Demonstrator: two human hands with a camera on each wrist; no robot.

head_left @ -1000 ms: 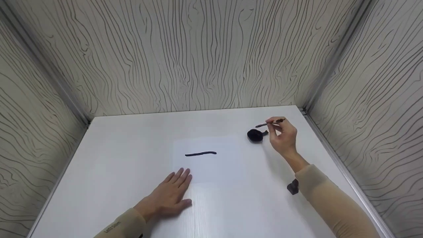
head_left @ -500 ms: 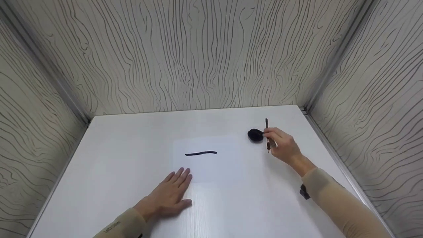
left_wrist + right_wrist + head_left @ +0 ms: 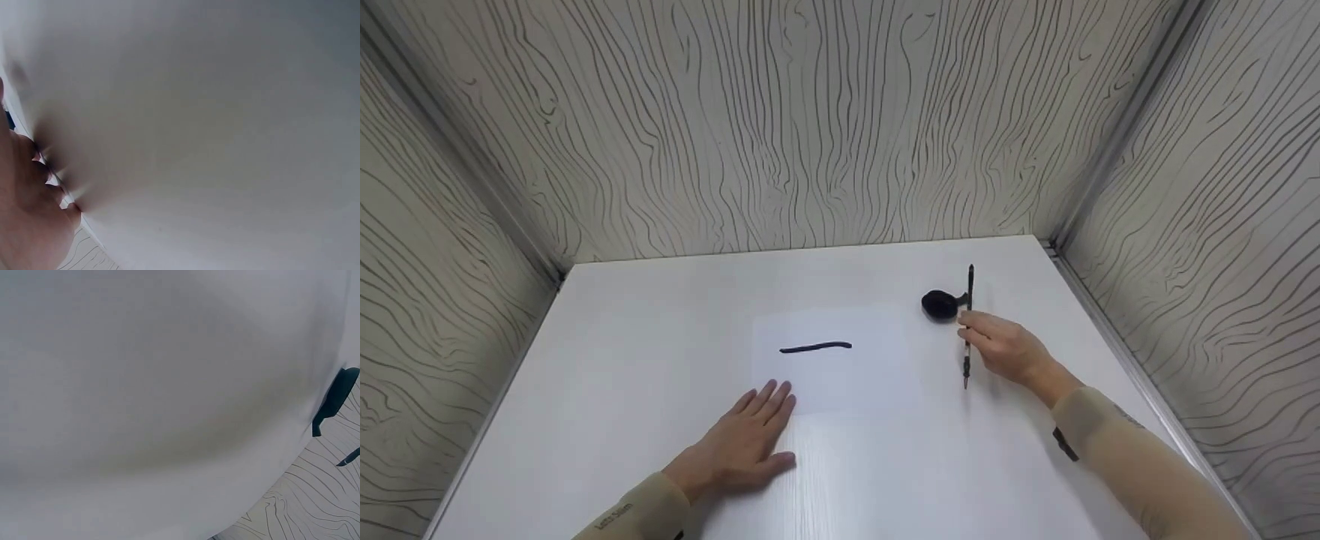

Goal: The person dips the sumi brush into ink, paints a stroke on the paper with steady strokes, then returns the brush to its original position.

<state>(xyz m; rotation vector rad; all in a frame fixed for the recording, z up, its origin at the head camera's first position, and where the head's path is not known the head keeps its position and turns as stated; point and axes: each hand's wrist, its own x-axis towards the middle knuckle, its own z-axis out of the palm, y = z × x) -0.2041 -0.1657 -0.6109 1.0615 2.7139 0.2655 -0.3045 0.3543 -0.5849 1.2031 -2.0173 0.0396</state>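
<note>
My right hand [image 3: 1005, 346] pinches a slim dark ink brush [image 3: 970, 289] between thumb and fingers, just right of a black dish. The brush stands lengthwise, its dark tip pointing to the far side and its other end toward me. In the right wrist view the brush tip [image 3: 350, 457] shows near the black dish [image 3: 340, 392]; the hand itself is out of that view. My left hand [image 3: 742, 442] lies flat, fingers straight, with fingertips at the lower left of a white sheet of paper [image 3: 847, 382]. The left wrist view shows this hand [image 3: 34, 208] at its left edge.
One thick black stroke [image 3: 816, 348] runs across the upper part of the paper. The round black dish [image 3: 939, 305] with a short tab sits right of the paper on the white table [image 3: 645, 322]. Wood-grain panels [image 3: 810, 127] enclose the table's back and sides.
My right hand has moved toward me, and the brush has turned from pointing left over the dish to pointing away, right of it. The left hand and paper stay put.
</note>
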